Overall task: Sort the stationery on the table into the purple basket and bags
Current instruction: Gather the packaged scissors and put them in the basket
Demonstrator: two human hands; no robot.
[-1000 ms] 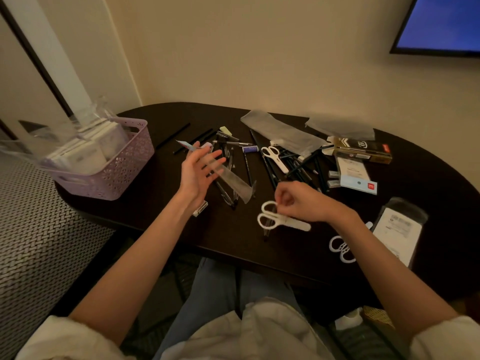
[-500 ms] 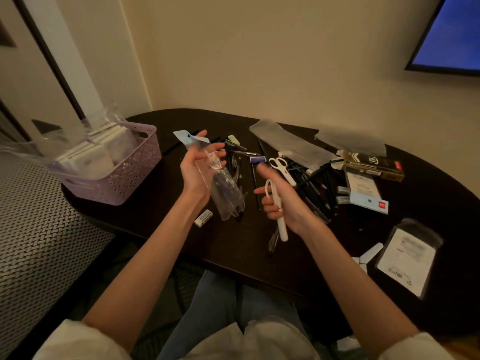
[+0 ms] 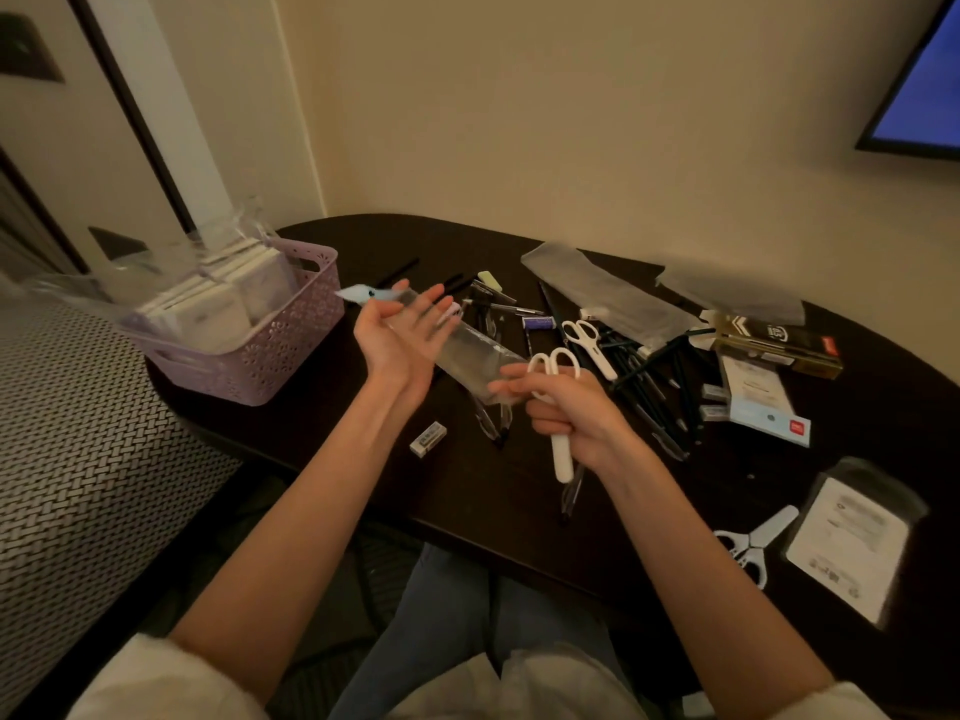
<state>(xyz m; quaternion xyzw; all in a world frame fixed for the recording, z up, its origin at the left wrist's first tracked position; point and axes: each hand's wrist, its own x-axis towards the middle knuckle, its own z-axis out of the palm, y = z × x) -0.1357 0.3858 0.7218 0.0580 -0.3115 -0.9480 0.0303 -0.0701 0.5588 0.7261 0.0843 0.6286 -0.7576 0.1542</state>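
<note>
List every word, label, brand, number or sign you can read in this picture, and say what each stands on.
No text here can be read.
Black and gold box: a chevron sign and a red patch, print blurred.
Light blue card: a red square logo, too small.
White card in its sleeve: lines of print, blurred.
Small eraser: dark marks, too small.

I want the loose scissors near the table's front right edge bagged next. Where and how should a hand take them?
Probably by the capped blade end: the pale scissors lie flat beside the dark packet, sheath pointing up-right, handle rings toward the table edge. Come from above with the right hand and pinch the sheath's long sides.
</note>
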